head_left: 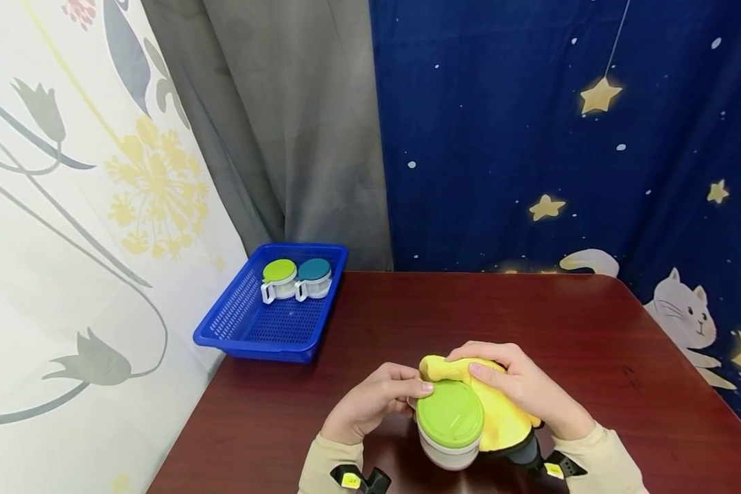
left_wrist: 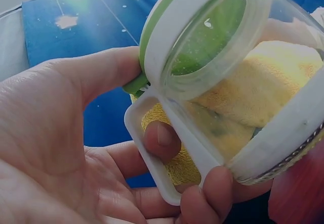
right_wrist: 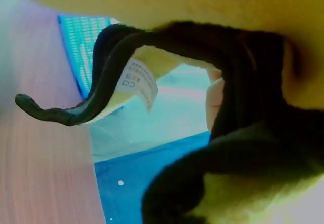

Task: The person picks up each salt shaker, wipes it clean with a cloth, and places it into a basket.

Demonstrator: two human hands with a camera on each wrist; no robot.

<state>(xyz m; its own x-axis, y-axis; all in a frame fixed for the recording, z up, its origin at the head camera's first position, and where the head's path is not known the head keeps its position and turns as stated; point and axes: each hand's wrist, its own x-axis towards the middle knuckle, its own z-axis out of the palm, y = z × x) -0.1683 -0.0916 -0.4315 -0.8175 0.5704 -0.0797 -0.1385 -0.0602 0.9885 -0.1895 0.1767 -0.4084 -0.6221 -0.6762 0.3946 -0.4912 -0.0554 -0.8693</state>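
A clear seasoning jar [head_left: 449,449] with a green lid [head_left: 451,414] tilts in front of me at the table's near side. My left hand [head_left: 377,400] grips its white handle [left_wrist: 134,120], fingers curled through the loop and thumb at the lid's edge. Behind the jar, my right hand [head_left: 521,384] holds a yellow cloth [head_left: 500,422] with dark edging against the jar's far side. Through the clear wall the cloth shows yellow in the left wrist view. A white label [right_wrist: 137,84] hangs from the cloth in the right wrist view. The right fingertips are partly hidden.
A blue plastic basket [head_left: 253,348] stands at the table's back left, beside the patterned wall. Two similar jars sit in it, a green-lidded jar [head_left: 280,272] and a teal-lidded jar [head_left: 315,271]. The dark red table [head_left: 580,329] extends right, toward the star-patterned curtain [head_left: 500,137].
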